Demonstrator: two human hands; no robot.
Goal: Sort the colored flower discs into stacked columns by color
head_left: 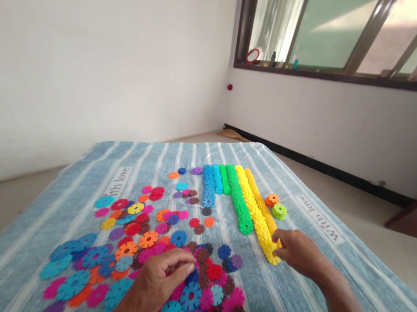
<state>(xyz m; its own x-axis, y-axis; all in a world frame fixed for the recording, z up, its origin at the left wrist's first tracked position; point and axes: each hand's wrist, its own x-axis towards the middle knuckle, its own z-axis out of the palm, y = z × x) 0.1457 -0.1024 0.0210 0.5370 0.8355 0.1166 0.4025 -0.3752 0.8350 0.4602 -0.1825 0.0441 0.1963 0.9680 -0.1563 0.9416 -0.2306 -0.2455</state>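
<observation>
Overlapping notched plastic discs form several rows on the cloth: blue [209,193], green [239,201], bright yellow [258,215] and darker yellow [264,208]. My right hand [294,250] is at the near end of the darker yellow row, thumb and fingers closed around a yellow disc there. Over a loose pile of mixed discs [200,298] is my left hand [161,281], its thumb and fingertips pinched together. A dark blue disc [193,275] lies right by those fingertips; whether it is held cannot be made out.
A striped blue cloth [111,161] covers the table. Small stacks of orange discs [272,200] and lime discs [279,211] stand right of the rows. More loose discs [136,208] are scattered to the left. Beyond are white walls and a window sill [326,75] with bottles.
</observation>
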